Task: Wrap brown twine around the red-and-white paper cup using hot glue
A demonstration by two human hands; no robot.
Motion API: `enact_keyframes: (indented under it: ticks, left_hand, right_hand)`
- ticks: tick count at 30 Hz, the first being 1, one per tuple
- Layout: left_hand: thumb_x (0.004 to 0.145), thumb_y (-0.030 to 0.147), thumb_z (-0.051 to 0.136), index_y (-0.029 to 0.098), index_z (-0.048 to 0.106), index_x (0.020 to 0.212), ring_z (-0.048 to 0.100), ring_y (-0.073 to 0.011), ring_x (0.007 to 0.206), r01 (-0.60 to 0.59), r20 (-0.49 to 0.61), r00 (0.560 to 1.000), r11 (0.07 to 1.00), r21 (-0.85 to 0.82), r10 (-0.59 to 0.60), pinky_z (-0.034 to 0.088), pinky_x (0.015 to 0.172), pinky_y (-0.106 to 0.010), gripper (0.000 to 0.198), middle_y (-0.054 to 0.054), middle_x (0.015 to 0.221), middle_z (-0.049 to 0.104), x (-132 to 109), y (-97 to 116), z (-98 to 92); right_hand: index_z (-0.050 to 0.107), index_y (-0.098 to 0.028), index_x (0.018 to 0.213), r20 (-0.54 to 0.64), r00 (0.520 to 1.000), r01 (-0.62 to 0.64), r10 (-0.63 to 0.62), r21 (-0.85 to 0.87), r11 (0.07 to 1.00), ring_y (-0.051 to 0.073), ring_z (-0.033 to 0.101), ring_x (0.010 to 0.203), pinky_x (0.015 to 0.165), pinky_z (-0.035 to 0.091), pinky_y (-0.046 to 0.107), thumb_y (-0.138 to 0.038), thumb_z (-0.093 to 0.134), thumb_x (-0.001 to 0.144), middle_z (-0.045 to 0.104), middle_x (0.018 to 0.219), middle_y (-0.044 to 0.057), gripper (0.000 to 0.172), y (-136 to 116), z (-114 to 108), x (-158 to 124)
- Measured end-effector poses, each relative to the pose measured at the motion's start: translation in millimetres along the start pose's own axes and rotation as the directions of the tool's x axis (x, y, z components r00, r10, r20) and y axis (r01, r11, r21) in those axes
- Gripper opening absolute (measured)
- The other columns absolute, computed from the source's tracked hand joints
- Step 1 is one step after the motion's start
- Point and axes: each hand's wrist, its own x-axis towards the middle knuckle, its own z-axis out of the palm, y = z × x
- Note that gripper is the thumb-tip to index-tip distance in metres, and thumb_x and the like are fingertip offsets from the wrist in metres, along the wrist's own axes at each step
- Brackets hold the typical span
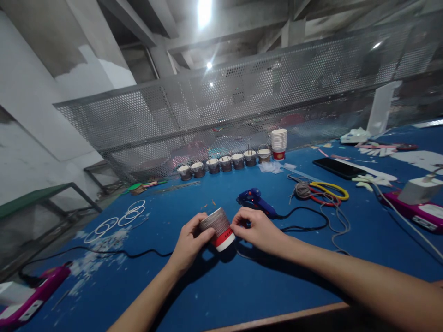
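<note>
Near the front middle of the table, my left hand [190, 242] is wrapped round a paper cup [223, 238], which lies tilted on its side. Grey-brown cord [215, 221] is wound closely round most of the cup, leaving a red band and a white rim bare. At the cup's right side, the fingers of my right hand [258, 228] are pinched together on the cord's loose length, most of it hidden by the hand. A thin grey strand shows below that hand. Just beyond it lies a blue glue gun [256, 200].
A ball of grey cord [302, 190] lies beside yellow and red rings [330, 190]. Along the back stand several wrapped cups [224, 163] and a cup stack [278, 143]. A phone [339, 168] and power strips [415, 210] are right; white rings [131, 213] lie left.
</note>
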Motion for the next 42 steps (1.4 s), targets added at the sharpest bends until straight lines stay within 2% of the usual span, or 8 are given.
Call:
enact_keyframes:
  ticks: [6,11,15,19,24,28,32,42]
  left_hand:
    - [0.073,0.040,0.059,0.019,0.064,0.073,0.050,-0.0172,0.070,0.054,-0.069,0.995,0.985,-0.165,-0.066,0.045,0.063,-0.028,0.021,-0.001,0.075,0.054,0,-7,-2.1]
    - [0.078,0.034,0.055,0.020,0.066,0.074,0.055,-0.0185,0.080,-0.031,-0.036,0.999,0.992,-0.123,0.027,0.048,0.074,-0.028,0.018,-0.002,0.083,0.057,2,-2,-3.1]
    - [0.078,0.030,0.056,0.020,0.066,0.095,0.056,-0.0223,0.097,-0.054,-0.042,0.997,0.995,0.088,0.058,0.050,0.076,-0.029,0.022,-0.006,0.108,0.059,3,6,0.5]
    - [0.075,0.026,0.060,0.022,0.058,0.113,0.057,-0.0230,0.100,-0.038,-0.041,0.998,0.991,0.131,0.044,0.051,0.078,-0.031,0.039,-0.008,0.119,0.056,-2,8,10.5]
    - [0.074,0.026,0.063,0.021,0.056,0.107,0.059,-0.0220,0.098,-0.069,-0.089,0.992,0.983,0.171,0.085,0.050,0.083,-0.033,0.034,-0.006,0.107,0.060,-6,4,16.2]
    - [0.075,0.029,0.062,0.019,0.055,0.107,0.061,-0.0202,0.092,-0.047,-0.090,0.994,0.986,0.158,0.061,0.051,0.079,-0.031,0.034,-0.006,0.107,0.061,-6,4,15.1]
    - [0.075,0.030,0.062,0.018,0.056,0.106,0.061,-0.0175,0.081,-0.030,-0.087,0.995,0.986,0.164,0.045,0.051,0.072,-0.029,0.034,-0.004,0.100,0.062,-6,4,15.7]
    - [0.073,0.028,0.060,0.017,0.059,0.106,0.062,-0.0225,0.091,-0.038,-0.046,0.998,0.973,0.228,0.050,0.050,0.082,-0.035,0.034,-0.008,0.104,0.065,-6,6,17.0]
  right_hand:
    - [0.063,-0.016,0.085,0.168,0.966,-0.233,0.196,0.238,0.943,0.013,0.058,0.071,0.065,0.045,0.025,-0.020,0.058,0.083,0.066,0.080,0.002,0.007,-5,-3,2]
    - [0.055,-0.015,0.111,0.300,0.928,-0.333,0.221,0.398,0.855,0.014,0.062,0.071,0.061,0.048,0.025,-0.019,0.070,0.074,0.068,0.093,0.006,0.040,5,9,-2]
    - [0.052,-0.016,0.109,0.129,0.974,-0.216,0.186,0.278,0.936,0.015,0.063,0.070,0.060,0.048,0.025,-0.018,0.070,0.073,0.067,0.090,0.005,0.041,14,15,-3]
    - [0.049,-0.016,0.105,0.051,0.990,-0.134,0.130,0.080,0.988,0.017,0.062,0.072,0.063,0.046,0.028,-0.020,0.071,0.073,0.065,0.088,0.005,0.039,11,14,-4]
    - [0.049,-0.016,0.106,0.067,0.996,-0.043,0.050,-0.106,0.993,0.022,0.061,0.086,0.074,0.047,0.034,-0.026,0.072,0.074,0.062,0.100,0.008,0.040,0,12,-7]
    - [0.055,-0.017,0.099,-0.080,0.987,0.121,-0.141,-0.208,0.971,0.023,0.057,0.096,0.080,0.046,0.035,-0.023,0.066,0.080,0.060,0.103,0.009,0.023,-3,9,-7]
    - [0.061,-0.019,0.083,-0.127,0.944,0.264,-0.304,-0.260,0.929,0.018,0.056,0.079,0.073,0.043,0.031,-0.019,0.062,0.084,0.062,0.082,0.004,0.002,0,8,-7]
    - [0.058,-0.016,0.072,-0.077,0.919,0.341,-0.386,-0.333,0.879,0.014,0.049,0.065,0.065,0.031,0.029,-0.015,0.058,0.087,0.060,0.069,0.001,0.014,3,9,-7]
